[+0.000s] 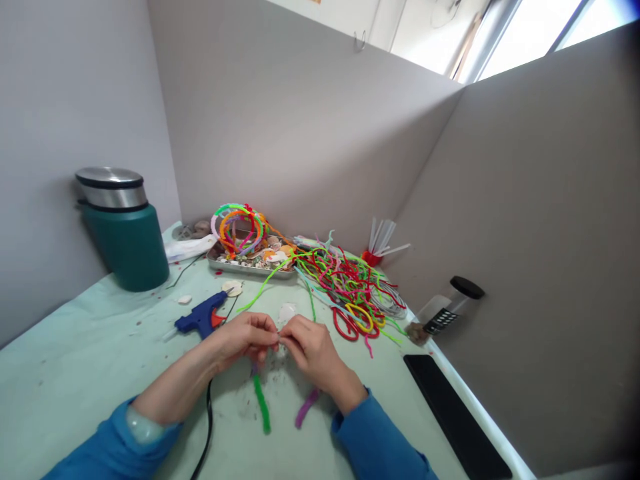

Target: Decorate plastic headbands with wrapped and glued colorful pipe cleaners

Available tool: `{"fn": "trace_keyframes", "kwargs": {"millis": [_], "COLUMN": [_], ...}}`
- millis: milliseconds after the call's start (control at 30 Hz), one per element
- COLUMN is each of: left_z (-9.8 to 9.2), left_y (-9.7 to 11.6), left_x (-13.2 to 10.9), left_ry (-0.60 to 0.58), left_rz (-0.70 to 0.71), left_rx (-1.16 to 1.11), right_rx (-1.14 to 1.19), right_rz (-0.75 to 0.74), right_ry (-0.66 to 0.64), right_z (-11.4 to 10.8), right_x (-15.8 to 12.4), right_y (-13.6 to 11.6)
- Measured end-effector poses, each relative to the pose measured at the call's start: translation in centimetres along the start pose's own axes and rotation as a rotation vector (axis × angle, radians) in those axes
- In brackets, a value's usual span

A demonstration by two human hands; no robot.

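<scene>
My left hand (pixel 253 339) and my right hand (pixel 313 350) meet over the table, thumbs and fingers pinched tip to tip. Between them is a small piece of pipe cleaner, mostly hidden by the fingers. Below my left hand hangs a fuzzy green pipe cleaner end (pixel 261 405), purplish near its top. A purple pipe cleaner end (pixel 307 408) sticks out beneath my right hand. How the two ends join is hidden. A blue hot glue gun (pixel 203 317) lies just left of my left hand. Behind the fingertips sits a whitish, roundish piece (pixel 287 312).
A metal tray (pixel 250 269) holds shells and coloured fuzzy rings (pixel 240 230). Right of it lies a tangled pile of pipe cleaners (pixel 350 283). A green bottle (pixel 125 247) stands left; a clear jar (pixel 445 310) and black strip (pixel 455 413) are right. A black cord (pixel 209 420) runs forward.
</scene>
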State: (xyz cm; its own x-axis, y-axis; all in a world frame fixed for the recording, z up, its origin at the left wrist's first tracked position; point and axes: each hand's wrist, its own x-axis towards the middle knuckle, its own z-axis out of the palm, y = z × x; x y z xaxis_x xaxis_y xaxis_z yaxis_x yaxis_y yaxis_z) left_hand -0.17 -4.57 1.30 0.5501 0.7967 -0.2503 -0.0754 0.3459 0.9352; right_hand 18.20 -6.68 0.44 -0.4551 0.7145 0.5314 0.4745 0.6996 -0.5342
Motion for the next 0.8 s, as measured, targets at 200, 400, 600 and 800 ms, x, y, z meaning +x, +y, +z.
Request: {"fn": "trace_keyframes", "kwargs": {"millis": [200,400,600,800], "left_z": [0.4,0.8,0.7,0.6], "left_y": [0.5,0.5,-0.1,0.4], "left_x": [0.1,0.0,0.2,0.4], "left_ry": [0.021,0.027,0.021,0.036], "left_rz": [0.095,0.083,0.157,0.269], "left_rx": [-0.042,-0.128,-0.023,0.328], "right_rx": [0.383,0.697,0.666,0.488], "right_rz": [0.236,0.403,0.413,0.379], "right_ry": [0.144,0.198,0.183,0.133], "right_z": [0.7,1.3,1.1,1.0], "right_x": [0.3,0.5,0.4,0.4], "right_y": [-0.3,-0.3,-0.1,-0.1]}}
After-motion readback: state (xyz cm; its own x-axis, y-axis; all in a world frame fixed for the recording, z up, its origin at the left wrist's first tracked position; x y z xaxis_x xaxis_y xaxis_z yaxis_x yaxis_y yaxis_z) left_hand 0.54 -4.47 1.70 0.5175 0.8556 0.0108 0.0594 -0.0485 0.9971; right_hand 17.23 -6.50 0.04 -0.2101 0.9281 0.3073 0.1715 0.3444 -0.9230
